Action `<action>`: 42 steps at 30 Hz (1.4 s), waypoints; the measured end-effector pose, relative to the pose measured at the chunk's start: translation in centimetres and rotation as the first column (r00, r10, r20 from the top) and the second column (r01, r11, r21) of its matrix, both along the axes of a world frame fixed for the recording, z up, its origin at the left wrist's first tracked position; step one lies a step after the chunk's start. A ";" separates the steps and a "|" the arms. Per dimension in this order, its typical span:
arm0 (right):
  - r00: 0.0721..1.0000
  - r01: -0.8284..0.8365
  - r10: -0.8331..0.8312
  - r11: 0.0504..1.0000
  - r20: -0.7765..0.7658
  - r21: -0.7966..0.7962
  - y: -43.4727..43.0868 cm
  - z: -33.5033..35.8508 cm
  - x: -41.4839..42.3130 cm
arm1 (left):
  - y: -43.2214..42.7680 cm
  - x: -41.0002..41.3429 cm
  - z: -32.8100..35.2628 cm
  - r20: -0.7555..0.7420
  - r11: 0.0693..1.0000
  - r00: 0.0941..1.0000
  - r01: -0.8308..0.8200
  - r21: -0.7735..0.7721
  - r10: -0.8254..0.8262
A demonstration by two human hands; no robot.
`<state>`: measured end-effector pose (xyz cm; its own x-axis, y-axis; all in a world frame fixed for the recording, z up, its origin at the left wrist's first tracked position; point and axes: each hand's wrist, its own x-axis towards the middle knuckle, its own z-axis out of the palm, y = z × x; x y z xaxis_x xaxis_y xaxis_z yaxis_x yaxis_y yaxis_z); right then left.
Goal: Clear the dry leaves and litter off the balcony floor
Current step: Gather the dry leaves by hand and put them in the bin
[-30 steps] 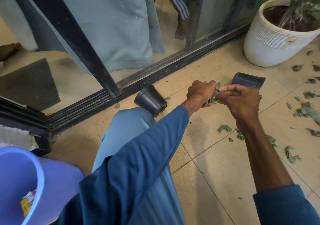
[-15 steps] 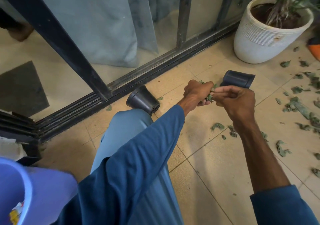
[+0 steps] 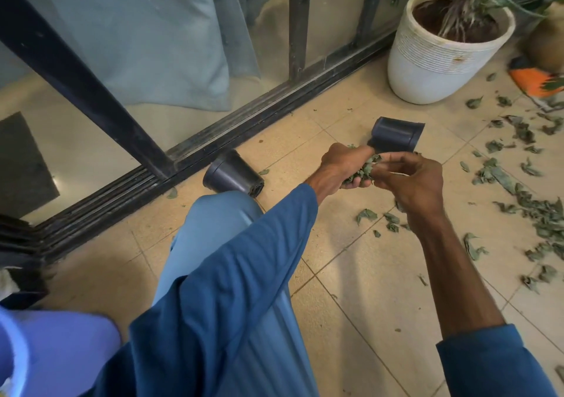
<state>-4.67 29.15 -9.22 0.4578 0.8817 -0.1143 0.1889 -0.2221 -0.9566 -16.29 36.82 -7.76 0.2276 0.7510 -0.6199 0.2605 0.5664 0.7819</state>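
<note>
Head view showed the left hand (image 3: 341,164) curled in a fist round a clump of dry grey-green leaves (image 3: 361,173), held above the beige tiled balcony floor (image 3: 366,305). The right hand (image 3: 415,183) met it, thumb and fingertips pinching at the clump's loose edge as if tucking stray bits in.

To do this well, I judged the fist should close firmly before travelling, since brittle leaves crumble and shed. The round lilac plastic bucket (image 3: 67,344) sat at the lower left beside the person's knee, so a short carry with the right hand cupped beneath would catch droppings.

Many scattered dry leaves (image 3: 537,213) lay on the tiles to the right, a few directly under the hands. A small black plastic nursery pot (image 3: 232,177) lay on its side by the dark sliding-door track (image 3: 244,128), and a second black plastic pot (image 3: 396,135) lay just beyond the hands.

No brand, label or writing could be read anywhere.
</note>
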 end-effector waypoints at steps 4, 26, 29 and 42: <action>0.997 0.045 -0.043 0.999 -0.058 0.022 -0.2 -0.6 0.3 | -0.3 0.7 -0.2 -0.007 1.000 1.000 -0.015 0.011 0.015; 0.996 0.092 -0.092 0.996 0.020 0.000 -0.1 0.0 -0.1 | -0.2 1.8 0.0 0.028 0.998 0.999 -0.036 -0.051 0.037; 0.996 0.081 -0.080 0.997 0.047 -0.017 0.2 0.3 -0.6 | -0.2 1.5 0.3 0.020 0.997 0.997 -0.068 -0.030 0.069; 0.996 0.055 -0.054 0.998 -0.076 0.010 3.5 2.7 -5.4 | 2.2 -3.7 1.2 0.066 0.975 0.976 -0.211 0.071 0.207</action>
